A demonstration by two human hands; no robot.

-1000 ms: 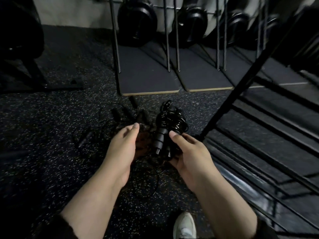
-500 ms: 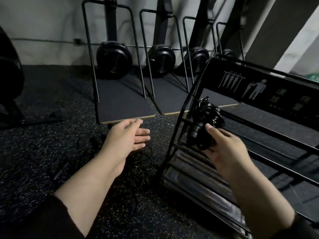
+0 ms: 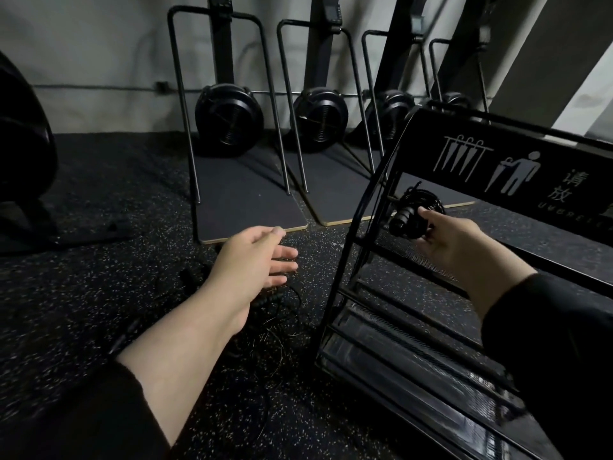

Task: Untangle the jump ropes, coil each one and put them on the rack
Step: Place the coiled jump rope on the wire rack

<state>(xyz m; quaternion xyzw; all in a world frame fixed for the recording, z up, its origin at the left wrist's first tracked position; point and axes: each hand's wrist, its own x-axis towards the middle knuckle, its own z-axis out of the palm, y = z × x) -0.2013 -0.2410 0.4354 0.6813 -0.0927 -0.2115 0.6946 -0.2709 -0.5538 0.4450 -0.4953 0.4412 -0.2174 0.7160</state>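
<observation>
Right hand [image 3: 454, 242] curled round coil [image 3: 416, 212], thumb laid over its top near a ribbed handle, fingers tucked beneath; bundle held at shelf height inside rack [image 3: 361, 207], just past the slanted front post, close above a mesh shelf, contact with that shelf impossible to judge. Right arm stretched forward and slightly rightward, dark sleeve [image 3: 557, 330] reaching the wrist. Left hand [image 3: 255, 257] spread loosely, holding nothing, palm turned toward the rack, fingers nearly straight and pointing right, thumb uppermost. Hovers above speckled floor [image 3: 99, 260], left of the rack post and well apart from the coil. Left forearm bare, angled up from lower left, sleeve pushed back toward the elbow. Tangle [image 3: 265, 323] of loose black ropes spread on the floor directly under and behind the left wrist, just beside the rack's foot, thin cords looping over one another, one ribbed handle [image 3: 267, 298] showing below the left fingers, another handle [image 3: 124, 336] lying farther left. Sign [image 3: 497, 167] with umbrella and figure pictograms across the rack's top. Machines [image 3: 229, 122] with round black housings lined along the wall behind
</observation>
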